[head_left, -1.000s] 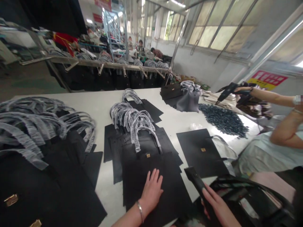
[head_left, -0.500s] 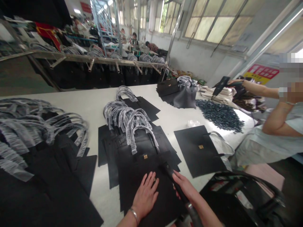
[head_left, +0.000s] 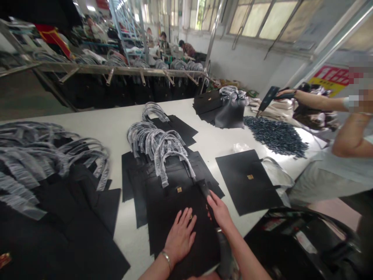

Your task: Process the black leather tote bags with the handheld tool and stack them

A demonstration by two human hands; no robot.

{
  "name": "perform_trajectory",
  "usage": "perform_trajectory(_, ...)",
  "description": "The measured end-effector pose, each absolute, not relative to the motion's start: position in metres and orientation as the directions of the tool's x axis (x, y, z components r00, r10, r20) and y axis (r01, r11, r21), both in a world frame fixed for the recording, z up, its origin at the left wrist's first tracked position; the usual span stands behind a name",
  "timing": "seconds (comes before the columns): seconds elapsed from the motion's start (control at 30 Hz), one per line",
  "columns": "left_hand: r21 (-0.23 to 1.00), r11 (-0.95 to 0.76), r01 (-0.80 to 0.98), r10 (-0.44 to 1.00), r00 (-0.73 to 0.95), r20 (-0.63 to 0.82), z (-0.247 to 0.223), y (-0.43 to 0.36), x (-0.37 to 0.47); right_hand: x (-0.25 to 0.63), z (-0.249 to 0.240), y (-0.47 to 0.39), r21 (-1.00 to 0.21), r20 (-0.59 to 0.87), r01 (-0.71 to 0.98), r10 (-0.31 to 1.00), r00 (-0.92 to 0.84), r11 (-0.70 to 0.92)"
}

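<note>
My left hand (head_left: 180,236) lies flat, fingers spread, on a black bag panel (head_left: 201,247) and partly covers a small gold clasp on it. My right hand (head_left: 219,210) is wrapped round a long black hand tool (head_left: 203,188); its kind is not clear. The tool's broad head lies over the panel's upper right edge. Beyond my hands is an overlapping pile of black panels, with another gold clasp (head_left: 179,189) on one. Plastic-wrapped handles (head_left: 163,149) arch up from these panels.
More black panels with wrapped handles (head_left: 96,155) cover the left side. A single black panel (head_left: 247,186) lies to the right. Past it are a heap of small dark pieces (head_left: 275,136) and a co-worker's hand (head_left: 287,94) holding a gun-shaped tool (head_left: 268,99). A metal rail (head_left: 122,71) runs behind the table.
My right hand and its tool have shifted slightly up and left, and the tool stands steeper. The co-worker's tool has moved left and down toward the dark heap. My left hand stays flat.
</note>
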State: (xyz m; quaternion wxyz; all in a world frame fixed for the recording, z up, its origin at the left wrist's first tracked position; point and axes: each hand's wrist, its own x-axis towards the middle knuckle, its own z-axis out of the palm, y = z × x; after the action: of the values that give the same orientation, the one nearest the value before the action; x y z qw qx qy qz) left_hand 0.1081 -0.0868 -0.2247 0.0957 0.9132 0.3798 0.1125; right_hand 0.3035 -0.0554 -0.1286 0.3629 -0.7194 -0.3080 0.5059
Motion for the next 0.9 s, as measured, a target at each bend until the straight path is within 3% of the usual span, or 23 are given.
perform_trajectory(0.1,0.279,-0.686,0.672,0.720,0.683,0.128,-0.221,-0.087,0.108,0.308,-0.112,-0.065,-0.839,-0.489,0.115,0.830,0.270,-0.532)
perform_trajectory(0.2,0.299,-0.716,0.631,0.688,0.710,0.149,-0.222,-0.090,0.106,0.303,-0.102,-0.081,-0.804,-0.533,0.239,0.838,0.116,-0.544)
perform_trajectory(0.33,0.443,-0.767,0.464,0.583,0.794,0.176,-0.235,-0.099,0.106,0.274,-0.104,-0.096,-0.749,-0.582,0.407,0.813,-0.027,-0.523)
perform_trajectory(0.5,0.573,-0.667,0.476,0.624,0.777,0.080,-0.255,-0.106,0.110,0.240,-0.109,-0.084,-0.701,-0.599,0.547,0.794,-0.104,-0.457)
perform_trajectory(0.67,0.572,-0.674,0.467,0.613,0.786,0.081,-0.256,-0.103,0.112,0.238,-0.114,-0.075,-0.708,-0.590,0.573,0.791,-0.159,-0.413)
perform_trajectory(0.9,0.466,-0.735,0.493,0.594,0.799,0.091,-0.251,-0.104,0.110,0.238,-0.126,-0.085,-0.708,-0.547,0.624,0.815,-0.189,-0.330)
